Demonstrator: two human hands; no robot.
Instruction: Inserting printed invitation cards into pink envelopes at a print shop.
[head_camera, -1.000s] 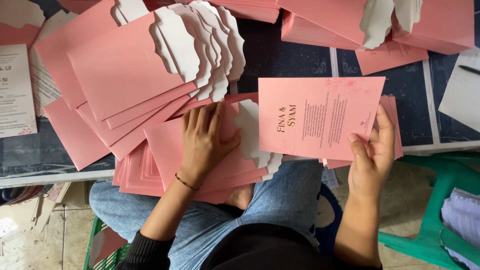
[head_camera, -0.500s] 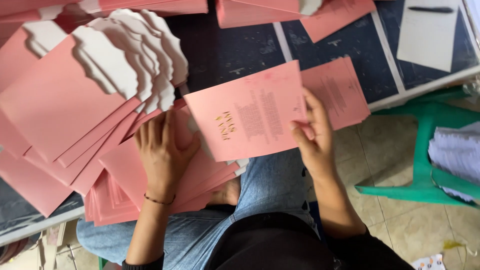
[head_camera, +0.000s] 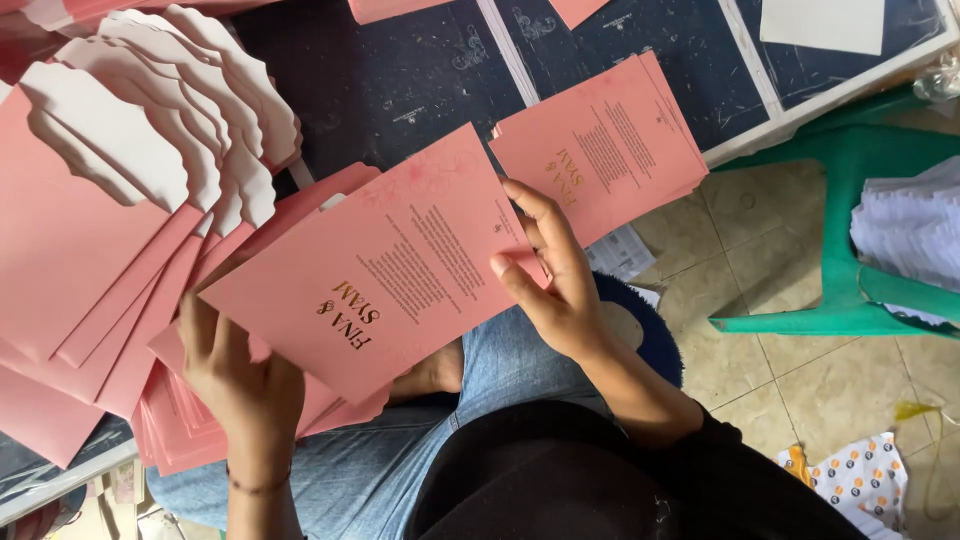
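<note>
My right hand (head_camera: 545, 275) grips the right edge of a pink printed card (head_camera: 390, 265) with gold lettering, held tilted over my lap. My left hand (head_camera: 235, 375) lies under the card's lower left corner, its fingers on a stack of pink envelopes (head_camera: 180, 430) resting on my lap. Fanned pink envelopes with white scalloped flaps (head_camera: 130, 170) spread out at the left. A pile of matching pink cards (head_camera: 610, 150) lies on the dark table just beyond my right hand.
A dark blue table surface (head_camera: 400, 80) runs across the top. A green plastic stool (head_camera: 850, 250) at the right carries a stack of white papers (head_camera: 905, 225). Tiled floor and a dotted cloth (head_camera: 860, 480) show at lower right. A white sheet (head_camera: 820, 22) sits at top right.
The card has tilted further and swung down to the left, over the envelope stack. My left hand has slid from on top of the envelopes to beneath the card's corner. The view has shifted.
</note>
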